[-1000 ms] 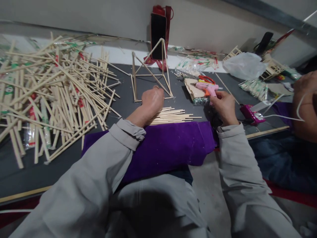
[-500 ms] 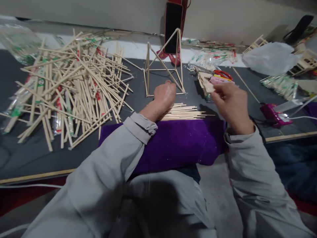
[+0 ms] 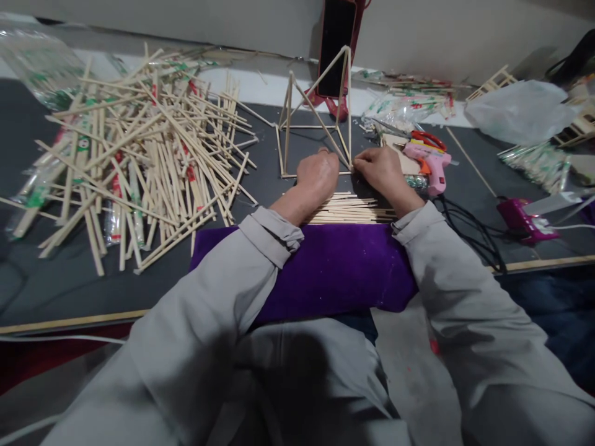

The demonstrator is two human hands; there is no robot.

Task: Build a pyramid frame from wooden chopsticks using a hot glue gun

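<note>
An open frame of wooden chopsticks (image 3: 287, 133) stands on the dark table, with triangular sides and sloping sticks. My left hand (image 3: 318, 176) is closed at its front bottom bar; the back of the hand hides most of the fingers. At the frame's front right corner, the pinched fingertips of my right hand (image 3: 382, 172) touch the joint. Loose chopsticks (image 3: 346, 210) lie in a row below both hands, along a purple cloth (image 3: 344, 266). Just right of my right hand, a pink glue gun (image 3: 436, 166) rests by a piece of cardboard (image 3: 405, 160).
A big heap of chopsticks (image 3: 153, 161), some in wrappers, covers the left side. A phone (image 3: 335, 46) leans upright behind the frame. Red-handled pliers (image 3: 430, 139) lie by the glue gun. Farther right are a purple power strip (image 3: 525, 220), cables and a white plastic bag (image 3: 518, 114).
My right hand has moved left and forward, from beside the cardboard to the frame's front right corner, uncovering the glue gun. My left hand stays at the front bar. The view has shifted slightly.
</note>
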